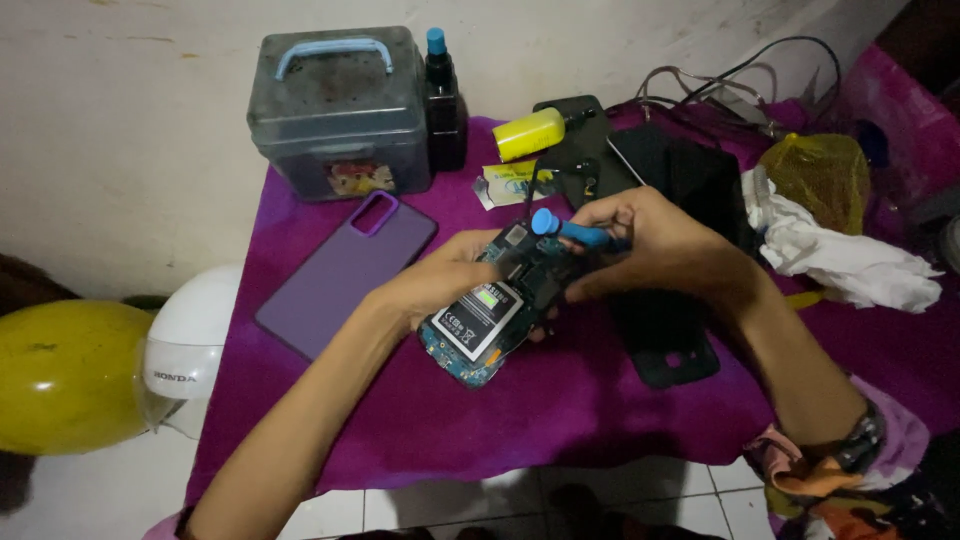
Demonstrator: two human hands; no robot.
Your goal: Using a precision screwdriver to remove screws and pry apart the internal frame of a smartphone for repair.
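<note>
The left hand (440,280) is curled round an opened smartphone (487,318), its grip closed on the phone's left side and holding it just above the purple cloth (560,410) that covers the table, near the middle of the table. The phone's back is off, so the battery with its white label and the blue-green circuit board show. The right hand (655,245) has its grip closed on a blue-handled screwdriver (575,232), the round blue cap pointing left and the shaft hidden behind the fingers over the phone's upper end; whether the tip touches the board cannot be told.

Close by on the left lies a purple phone case (345,272), face down and well clear of the hands. Under the right wrist lies a black back cover (668,345), partly hidden by the forearm. At the far left corner stands a grey box with a light blue handle (340,110), and just beside it a dark bottle with a blue cap (442,105). A yellow tube (530,133) lies on a black device toward the far edge, with cables behind it. Toward the right edge sit a crumpled white cloth (850,262) and a yellow bag (822,177). Off the table's left edge, on the floor, are a white helmet (190,345) and a yellow balloon (65,375).
</note>
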